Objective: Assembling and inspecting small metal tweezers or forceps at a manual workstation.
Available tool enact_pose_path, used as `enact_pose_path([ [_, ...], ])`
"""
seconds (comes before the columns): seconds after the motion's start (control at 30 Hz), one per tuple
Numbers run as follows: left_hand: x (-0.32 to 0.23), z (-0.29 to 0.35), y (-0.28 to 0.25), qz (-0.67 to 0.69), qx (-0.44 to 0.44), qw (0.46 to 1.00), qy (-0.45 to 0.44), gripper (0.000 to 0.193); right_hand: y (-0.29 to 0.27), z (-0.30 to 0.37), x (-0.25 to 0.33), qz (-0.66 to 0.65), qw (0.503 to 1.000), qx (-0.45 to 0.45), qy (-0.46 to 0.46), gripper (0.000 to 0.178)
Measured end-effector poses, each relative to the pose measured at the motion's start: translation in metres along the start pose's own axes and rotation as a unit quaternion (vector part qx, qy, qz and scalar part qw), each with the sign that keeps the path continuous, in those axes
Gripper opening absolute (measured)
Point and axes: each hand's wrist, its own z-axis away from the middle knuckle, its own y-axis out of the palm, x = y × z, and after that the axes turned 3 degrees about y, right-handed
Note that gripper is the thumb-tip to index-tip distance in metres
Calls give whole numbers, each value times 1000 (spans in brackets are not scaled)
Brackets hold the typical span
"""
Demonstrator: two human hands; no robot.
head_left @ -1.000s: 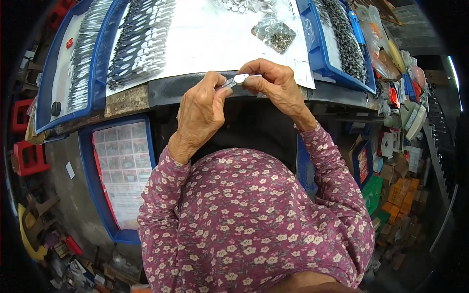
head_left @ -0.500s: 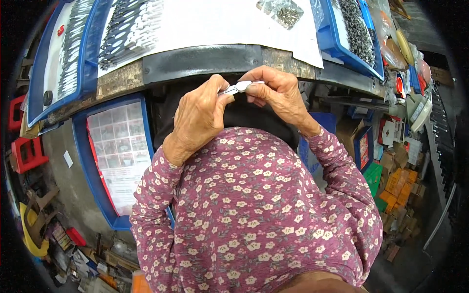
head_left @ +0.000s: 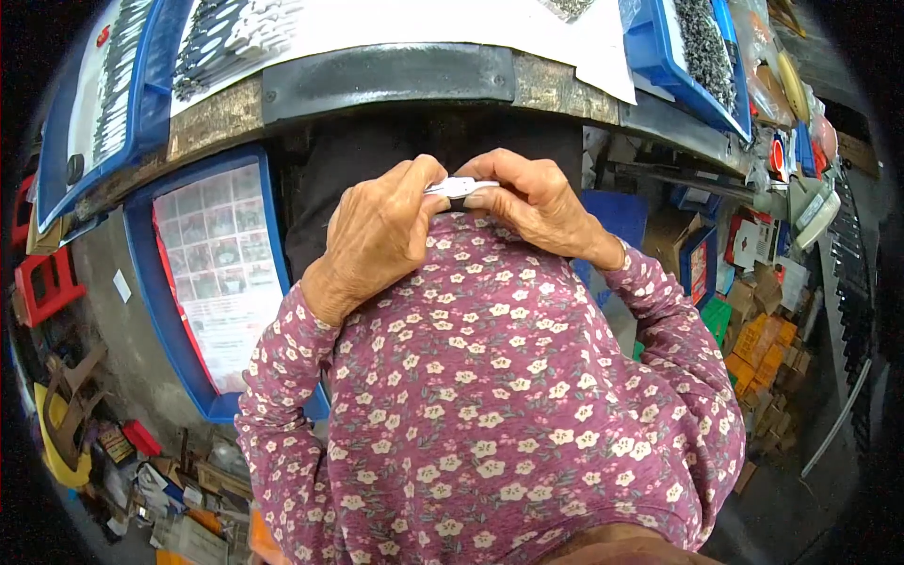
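Between my two hands, just above my lap, is a small slim white piece with a shiny metal part (head_left: 460, 187). My left hand (head_left: 379, 224) pinches its left end between thumb and fingers. Thumb and fingers of my right hand (head_left: 544, 204) close on its right end. Fingertips cover both ends, so its exact kind cannot be made out. Both hands are in front of the dark table edge (head_left: 386, 80), apart from it.
On the white-papered tabletop (head_left: 377, 24) lie rows of small dark and white parts (head_left: 235, 33). Blue trays of parts stand left (head_left: 141, 122) and right (head_left: 659, 61). Below left is a blue tray (head_left: 169, 311) with a printed sheet. Boxes (head_left: 758, 348) clutter the right floor.
The view has shifted, with the table edge now higher in the picture. The white piece has turned to lie more level, and my right fingers have drawn in closer around it.
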Motion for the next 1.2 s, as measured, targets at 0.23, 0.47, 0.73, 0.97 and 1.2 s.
enact_pose_path([
  [0.23, 5, 21, 19, 2, 33, 999, 14, 13, 21, 19, -26, 54, 995, -5, -89, 21],
  [0.47, 3, 35, 34, 10, 72, 997, 6, 12, 38, 35, -38, 37, 993, -13, -111, 21],
  [0.73, -3, 36, 38, 4, 73, 997, 33, 13, 35, 40, -40, 55, 989, 12, -138, 19],
  [0.97, -6, 36, 39, 6, 77, 997, 25, 15, 39, 41, -41, 74, 986, -3, -147, 17],
  [1.2, -6, 38, 41, 19, 92, 996, 9, 17, 40, 41, -42, 52, 986, -5, -160, 12],
])
